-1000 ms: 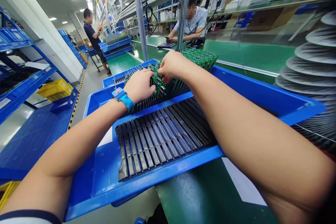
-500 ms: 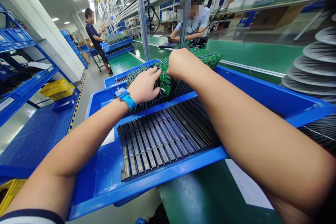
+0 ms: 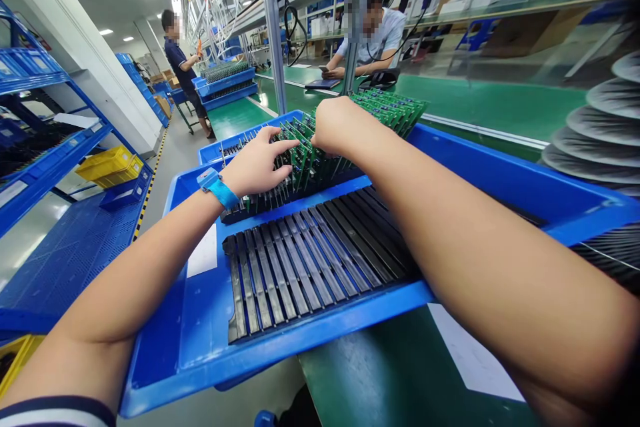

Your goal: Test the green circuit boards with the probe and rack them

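Note:
A big blue tray [image 3: 200, 340] lies across the green bench edge, holding black slotted racks [image 3: 305, 267]. Green circuit boards [image 3: 305, 147] stand upright in the far rack. My left hand [image 3: 255, 163], with a blue wrist strap [image 3: 216, 188], rests with fingers spread on the boards' left side. My right hand [image 3: 335, 123] is curled over the tops of the boards in the middle of the row; its fingertips are hidden, pinched on a board. More green boards [image 3: 395, 110] stand behind it.
A green bench [image 3: 480, 103] runs to the right, with stacked grey discs [image 3: 600, 127] at the far right. Blue shelving [image 3: 35, 147] and yellow bins [image 3: 105, 165] line the left aisle. One person stands down the aisle [image 3: 183, 70]; another sits across the bench [image 3: 373, 37]. A steel post [image 3: 273, 27] rises behind the tray.
My left hand has slid left and back along the row of boards and its fingers have spread. My right hand stays on top of the boards, almost unmoved.

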`<state>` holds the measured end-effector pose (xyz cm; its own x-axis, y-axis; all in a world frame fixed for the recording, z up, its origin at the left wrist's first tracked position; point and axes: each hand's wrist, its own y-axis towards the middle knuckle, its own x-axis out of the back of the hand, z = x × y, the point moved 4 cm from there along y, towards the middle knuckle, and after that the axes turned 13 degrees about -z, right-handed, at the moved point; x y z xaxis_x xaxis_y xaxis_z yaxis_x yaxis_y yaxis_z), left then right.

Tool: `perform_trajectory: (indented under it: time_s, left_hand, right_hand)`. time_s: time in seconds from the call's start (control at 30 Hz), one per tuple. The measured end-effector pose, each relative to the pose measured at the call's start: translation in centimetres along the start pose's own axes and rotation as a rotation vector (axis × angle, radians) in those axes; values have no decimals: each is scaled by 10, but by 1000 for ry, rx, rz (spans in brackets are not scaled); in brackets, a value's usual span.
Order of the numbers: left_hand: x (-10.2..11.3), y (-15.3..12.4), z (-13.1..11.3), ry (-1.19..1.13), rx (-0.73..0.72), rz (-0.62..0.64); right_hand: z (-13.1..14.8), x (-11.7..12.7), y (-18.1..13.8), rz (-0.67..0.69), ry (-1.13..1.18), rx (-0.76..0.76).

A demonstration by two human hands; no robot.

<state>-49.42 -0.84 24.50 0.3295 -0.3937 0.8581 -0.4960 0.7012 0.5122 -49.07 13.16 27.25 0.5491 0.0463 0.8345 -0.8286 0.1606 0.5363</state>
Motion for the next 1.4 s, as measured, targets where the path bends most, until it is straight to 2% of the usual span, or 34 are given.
perform_trajectory:
  time_s: [0.13, 0.23, 0.4, 0.5, 0.63, 0.7, 0.8, 0.97, 1.07, 1.13, 1.23, 1.33, 1.4]
  left_hand:
    - [0, 0, 2, -2, 0, 8]
    - [0, 1, 2, -16, -11, 13]
    - [1, 0, 9, -103, 50, -9]
    - [-2, -1, 10, -163, 68, -27]
    - [-5, 1, 8, -157, 59, -127]
    - [-7, 1, 8, -139, 72, -150]
    - [-7, 1, 8, -129, 88, -146]
    - [0, 2, 1, -123, 82, -169]
    - [0, 4, -6, -54, 67, -110]
    - [-5, 5, -10, 11, 4, -7]
    - [-9, 6, -12, 60, -64, 83]
    - [-7, 6, -10, 51, -65, 74]
    - [-4, 5, -9, 48, -61, 61]
  right_hand:
    - [4, 18, -7, -24, -15, -62]
    - [15, 27, -12, -83, 30, -18]
    - [30, 8, -17, 59, 185, 85]
    - [32, 3, -19, 117, 237, 48]
    - [36, 3, -23, 261, 311, -24]
    - [35, 6, -20, 213, 316, -31]
    - [24, 16, -12, 64, 344, -66]
    - [-9, 45, -4, -225, 566, -172]
    - [-28, 59, -4, -344, 541, -231]
    - [-33, 62, -4, -339, 453, -247]
    - [-30, 61, -3, -237, 313, -239]
    - [-22, 58, -3, -116, 190, -211]
    - [-20, 57, -4, -85, 165, -197]
